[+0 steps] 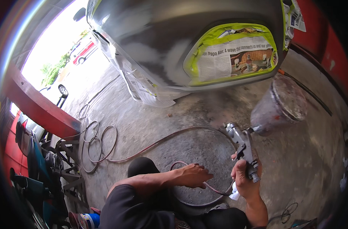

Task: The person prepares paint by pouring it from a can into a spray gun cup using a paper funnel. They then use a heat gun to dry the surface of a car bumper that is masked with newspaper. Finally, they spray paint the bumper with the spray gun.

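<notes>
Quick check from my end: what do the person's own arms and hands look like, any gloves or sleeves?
No gloves: the left hand and right hand are bare. Both forearms are uncovered, with no watch or band visible. A dark short sleeve covers the left upper arm to about the elbow.

A metal spray gun with a stained translucent cup stands upright; a reddish air hose loops across the concrete floor.
</notes>
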Motion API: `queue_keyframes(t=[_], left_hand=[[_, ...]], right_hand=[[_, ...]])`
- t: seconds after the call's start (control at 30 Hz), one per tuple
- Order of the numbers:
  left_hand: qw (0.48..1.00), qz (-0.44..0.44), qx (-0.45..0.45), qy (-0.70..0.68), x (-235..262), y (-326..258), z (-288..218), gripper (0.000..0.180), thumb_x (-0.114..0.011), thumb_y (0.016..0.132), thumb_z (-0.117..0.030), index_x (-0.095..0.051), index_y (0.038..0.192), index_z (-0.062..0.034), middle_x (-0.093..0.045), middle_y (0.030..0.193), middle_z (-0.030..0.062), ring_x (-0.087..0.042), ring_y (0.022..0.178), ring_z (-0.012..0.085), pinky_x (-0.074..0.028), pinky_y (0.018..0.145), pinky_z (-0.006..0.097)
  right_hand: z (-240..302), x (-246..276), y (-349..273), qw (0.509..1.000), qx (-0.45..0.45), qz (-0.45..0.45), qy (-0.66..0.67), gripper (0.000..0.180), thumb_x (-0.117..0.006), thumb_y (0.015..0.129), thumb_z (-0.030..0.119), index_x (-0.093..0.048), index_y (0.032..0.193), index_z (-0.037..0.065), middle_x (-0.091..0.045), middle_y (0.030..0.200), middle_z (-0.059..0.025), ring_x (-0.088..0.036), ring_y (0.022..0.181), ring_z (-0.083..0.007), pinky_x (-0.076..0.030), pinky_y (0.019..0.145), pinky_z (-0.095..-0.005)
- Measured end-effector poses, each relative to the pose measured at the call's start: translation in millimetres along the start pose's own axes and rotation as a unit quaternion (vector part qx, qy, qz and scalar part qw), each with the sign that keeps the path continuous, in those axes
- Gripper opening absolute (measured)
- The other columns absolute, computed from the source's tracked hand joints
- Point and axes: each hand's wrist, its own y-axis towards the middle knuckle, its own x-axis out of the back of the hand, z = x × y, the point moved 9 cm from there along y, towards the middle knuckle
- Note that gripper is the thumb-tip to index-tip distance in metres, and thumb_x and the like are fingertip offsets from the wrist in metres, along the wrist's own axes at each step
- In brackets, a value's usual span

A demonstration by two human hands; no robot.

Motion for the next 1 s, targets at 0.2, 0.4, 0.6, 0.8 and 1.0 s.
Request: queue_keyframes(t=[0.2, 0.4, 0.6, 0.8, 1.0], left_hand=[[1.0, 0.01, 0.014, 0.002, 2, -1, 0, 0.058, -0.068, 0.084, -0.034, -0.049, 0.13, -0.0043, -0.063, 0.108, 0.0164, -0.059, 0.106, 0.0337, -0.047, 0.091, 0.044], [1.0, -0.001, 0.0, 0.007, -1, 0, 0, 0.061, -0.068, 0.084, -0.034, -0.048, 0.133, -0.0043, -0.063, 0.111, 0.0169, -0.059, 0.11, 0.0334, -0.046, 0.093, 0.043], [1.0, 0.001, 0.002, 0.017, -4, 2, 0, 0.061, -0.067, 0.086, -0.035, -0.047, 0.134, -0.0034, -0.063, 0.113, 0.0178, -0.059, 0.11, 0.033, -0.047, 0.093, 0.043], [0.998, 0.044, 0.034, 0.006, 5, 7, 0, 0.061, -0.065, 0.087, -0.036, -0.047, 0.135, -0.0035, -0.063, 0.115, 0.0176, -0.059, 0.111, 0.0325, -0.047, 0.094, 0.042], [0.998, 0.054, 0.032, 0.008, -4, 13, 0, 0.059, -0.064, 0.088, -0.035, -0.047, 0.134, -0.0037, -0.062, 0.116, 0.0177, -0.058, 0.111, 0.0329, -0.047, 0.095, 0.042]], right_hand=[[3, -19, -2, 0.996, -0.004, 0.091, -0.019, 0.03, -0.067, 0.09, 0.024, -0.056, 0.105, 0.001, -0.062, 0.087, -0.0036, -0.056, 0.074, -0.0069, -0.044, 0.059, -0.0222], [1, 0, 5, 0.995, 0.003, 0.096, 0.015, 0.053, -0.045, 0.097, 0.052, -0.053, 0.1, -0.001, -0.061, 0.098, -0.0128, -0.053, 0.052, -0.01, -0.042, 0.046, -0.024], [-1, 57, 14, 0.987, -0.014, -0.146, 0.066, 0.047, -0.049, 0.098, 0.047, -0.054, 0.104, 0.0, -0.062, 0.091, -0.0074, -0.052, 0.05, -0.009, -0.041, 0.043, -0.0242], [1, 93, 6, 0.958, 0.048, -0.269, 0.083, 0.047, -0.049, 0.098, 0.047, -0.052, 0.106, 0.001, -0.062, 0.095, -0.0083, -0.051, 0.049, -0.0096, -0.04, 0.041, -0.0243], [3, 89, 7, 0.99, -0.002, -0.115, 0.075, 0.047, -0.051, 0.097, 0.045, -0.06, 0.092, -0.001, -0.067, 0.091, -0.0082, -0.049, 0.046, -0.008, -0.04, 0.041, -0.0233]])
